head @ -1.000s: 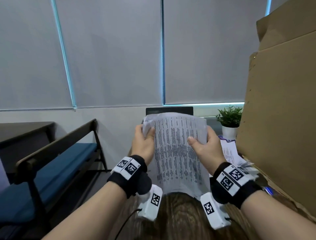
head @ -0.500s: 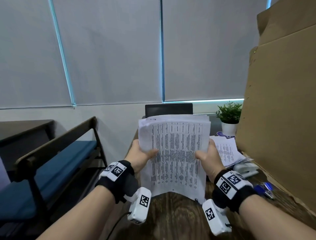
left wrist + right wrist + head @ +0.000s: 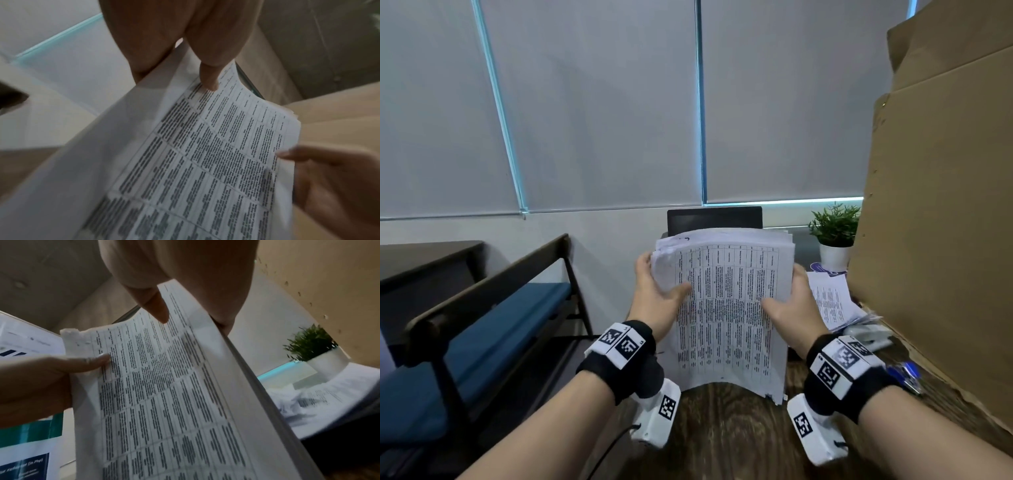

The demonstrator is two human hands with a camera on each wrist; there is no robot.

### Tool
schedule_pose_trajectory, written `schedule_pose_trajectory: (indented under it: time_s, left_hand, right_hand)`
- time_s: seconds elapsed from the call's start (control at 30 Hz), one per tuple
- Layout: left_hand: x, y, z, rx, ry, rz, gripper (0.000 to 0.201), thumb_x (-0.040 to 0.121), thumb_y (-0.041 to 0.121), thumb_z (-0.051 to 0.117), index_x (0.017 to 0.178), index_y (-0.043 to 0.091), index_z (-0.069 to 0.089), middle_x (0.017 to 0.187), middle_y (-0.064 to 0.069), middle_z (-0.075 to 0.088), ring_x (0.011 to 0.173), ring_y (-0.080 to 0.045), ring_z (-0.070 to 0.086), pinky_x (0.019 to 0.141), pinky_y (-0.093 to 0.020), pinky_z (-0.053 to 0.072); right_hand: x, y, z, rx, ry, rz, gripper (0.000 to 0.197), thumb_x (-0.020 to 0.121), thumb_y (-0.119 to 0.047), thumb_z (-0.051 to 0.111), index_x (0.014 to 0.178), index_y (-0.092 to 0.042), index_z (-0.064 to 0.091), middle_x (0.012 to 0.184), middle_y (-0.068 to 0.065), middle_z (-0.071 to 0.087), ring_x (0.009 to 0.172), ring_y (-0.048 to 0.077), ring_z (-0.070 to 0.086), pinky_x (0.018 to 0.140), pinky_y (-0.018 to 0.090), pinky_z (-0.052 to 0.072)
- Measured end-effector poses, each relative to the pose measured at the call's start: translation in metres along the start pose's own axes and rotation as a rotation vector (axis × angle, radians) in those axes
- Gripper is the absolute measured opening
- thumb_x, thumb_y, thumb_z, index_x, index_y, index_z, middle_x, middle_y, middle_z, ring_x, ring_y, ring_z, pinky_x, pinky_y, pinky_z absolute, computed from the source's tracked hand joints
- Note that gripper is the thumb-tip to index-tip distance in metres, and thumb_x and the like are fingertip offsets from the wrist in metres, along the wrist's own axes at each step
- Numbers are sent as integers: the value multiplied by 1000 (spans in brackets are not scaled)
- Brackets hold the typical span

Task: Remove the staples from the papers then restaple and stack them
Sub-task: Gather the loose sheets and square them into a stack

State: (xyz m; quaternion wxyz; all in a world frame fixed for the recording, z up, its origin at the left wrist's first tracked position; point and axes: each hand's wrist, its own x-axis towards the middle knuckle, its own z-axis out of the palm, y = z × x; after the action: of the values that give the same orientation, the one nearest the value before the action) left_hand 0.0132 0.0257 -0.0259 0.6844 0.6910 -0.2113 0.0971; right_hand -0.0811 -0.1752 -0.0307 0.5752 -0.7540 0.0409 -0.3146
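The sheaf of papers point(image 3: 726, 308) stands on its short edge at the centre of the wooden table point(image 3: 722, 438), its foot bowed into an arch and its top corner at 11 o'clock crumpled. The left hand point(image 3: 657, 301) holds the edge at 9 o'clock, thumb on the printed face and fingers behind; the right hand point(image 3: 791, 308) grips the 3 o'clock edge the same way, so both are closed on the bundle. It looks light but floppy, a thick stack of loose-feeling sheets that will likely fan or slide if squeezed one-sided; best held by both long edges, or pinched near the crumpled corner where a staple probably sits, though none is visible. At 3 o'clock lie more printed sheets point(image 3: 828, 301) beside a white stapler-like tool point(image 3: 866, 335), with a potted plant point(image 3: 834, 233) and a cardboard box point(image 3: 941, 240) beyond.
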Motion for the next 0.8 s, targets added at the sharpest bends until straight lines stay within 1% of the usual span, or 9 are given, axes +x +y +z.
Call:
schedule_pose_trajectory:
  time_s: [0.1, 0.17, 0.23, 0.3, 0.47, 0.57, 0.67, 0.73, 0.8]
  left_hand:
    - [4, 16, 2, 170, 2, 196, 78, 84, 4, 71, 138, 38, 25, 129, 2, 39, 102, -13, 58, 80, -24, 54]
    - [7, 21, 1, 254, 0, 297, 71, 83, 7, 72, 132, 40, 33, 133, -1, 41, 112, -17, 54, 85, -24, 53]
    - [10, 23, -3, 286, 30, 364, 57, 81, 13, 76, 117, 43, 43, 125, 1, 50, 112, -20, 56, 94, -40, 52]
    - [13, 23, -8, 312, 55, 416, 45, 81, 15, 76, 109, 38, 51, 116, 0, 57, 106, -22, 59, 95, -47, 50]
    - [15, 27, -10, 369, 47, 443, 37, 84, 11, 73, 109, 30, 53, 111, -2, 58, 99, -23, 59, 92, -46, 50]
    - [14, 30, -11, 335, 10, 378, 39, 89, 11, 67, 115, 32, 48, 111, 1, 60, 95, -13, 64, 90, -40, 54]
    - [9, 30, -10, 176, 3, 202, 48, 91, 8, 63, 123, 29, 34, 108, 10, 56, 87, 5, 61, 84, -18, 52]
    - [9, 18, -12, 89, -20, 83, 53, 89, 11, 66, 124, 26, 30, 110, 6, 58, 93, -2, 62, 87, -24, 51]
    - [8, 0, -15, 64, -112, -39, 50, 86, 14, 71, 123, 17, 37, 114, -4, 64, 99, -13, 67, 90, -34, 54]
  right_hand:
    - [6, -23, -5, -116, 43, -193, 88, 85, 3, 59, 150, -36, 14, 141, -12, 35, 126, 6, 43, 89, 12, 46]
    - [15, -41, -9, -340, 36, -304, 86, 87, -4, 61, 151, -37, 16, 141, -17, 27, 125, -2, 29, 93, 12, 34]
    - [25, -51, -13, -527, 5, -369, 65, 90, -11, 61, 147, -27, 36, 136, -9, 40, 120, 2, 37, 98, 18, 31]
    - [34, -53, -17, -592, 4, -382, 45, 91, -12, 59, 135, -19, 54, 126, -2, 53, 116, 10, 47, 100, 21, 33]
    - [40, -56, -26, -538, 95, -388, 25, 89, -12, 66, 114, -15, 70, 113, 2, 67, 109, 16, 58, 101, 25, 39]
    - [37, -59, -28, -397, 68, -314, 23, 90, -16, 67, 113, -15, 72, 110, -3, 68, 105, 10, 59, 97, 25, 44]
    - [29, -52, -30, -165, 12, -214, 40, 92, -19, 65, 131, -24, 59, 124, -13, 57, 116, 3, 53, 102, 26, 43]
    - [23, -38, -32, 41, -52, -112, 48, 90, -16, 67, 132, -30, 47, 124, -16, 56, 109, -1, 57, 96, 25, 48]
    - [20, -10, -32, 94, -175, 72, 48, 86, -6, 69, 124, -24, 46, 115, -2, 64, 105, 14, 65, 89, 33, 54]
